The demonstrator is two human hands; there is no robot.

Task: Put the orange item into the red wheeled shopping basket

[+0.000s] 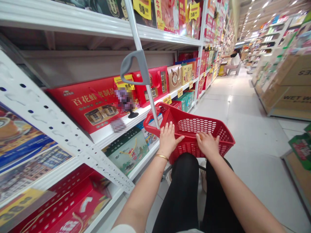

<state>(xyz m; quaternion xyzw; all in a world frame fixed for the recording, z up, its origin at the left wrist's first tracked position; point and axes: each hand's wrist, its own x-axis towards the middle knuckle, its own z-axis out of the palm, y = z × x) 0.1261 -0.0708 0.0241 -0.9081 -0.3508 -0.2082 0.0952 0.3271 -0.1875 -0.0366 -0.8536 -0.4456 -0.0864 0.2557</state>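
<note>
A red plastic shopping basket (pixel 201 124) with perforated sides stands in front of my knees. My left hand (pixel 168 137) rests on its near rim by the left corner, fingers stretched out and thumb spread. Farther right, my right hand (pixel 207 144) lies over the same rim with its fingers apart, a ring on one of them. A grey pull handle (pixel 136 66) on a metal pole (pixel 152 100) rises at the basket's left end. Neither hand touches the goods on the shelf.
White shelving (pixel 102 27) on the left holds red gift boxes (pixel 89 100) and price tags. A small black stand (pixel 133 115), partly pixelated above, is on the shelf edge. Cardboard boxes (pixel 293 87) line the aisle's right side. Farther off, a person (pixel 234 60) sits on a stool.
</note>
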